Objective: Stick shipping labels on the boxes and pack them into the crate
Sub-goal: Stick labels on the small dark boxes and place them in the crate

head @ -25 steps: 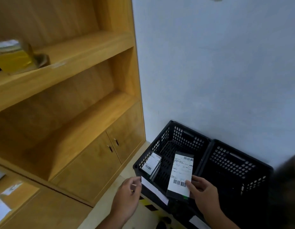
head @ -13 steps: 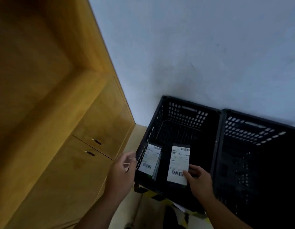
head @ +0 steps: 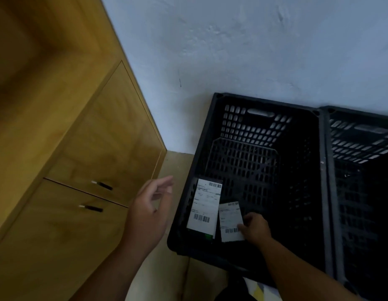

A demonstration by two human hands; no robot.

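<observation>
Your crate (head: 264, 106) is black, its walls patterned in a slot grid. Your larger box (head: 203, 207) and smaller box (head: 230, 220) show white faces printed with black barcodes. Cabinet (head: 102, 137) honey-yellow woodgrain; wall (head: 254, 51) pale blue-grey.

The person works with two bare hands, the left hand (head: 149, 213) and the right hand (head: 256, 229). Back from each wrist, the left forearm (head: 115, 272) and the right forearm (head: 297, 263) are uncovered all the way to the frame's lower edge. Below the right forearm, a dark rounded shape (head: 232, 295) with a yellow-and-white patch (head: 261, 290) beside it may be clothing; the dim light leaves that unclear.
</observation>
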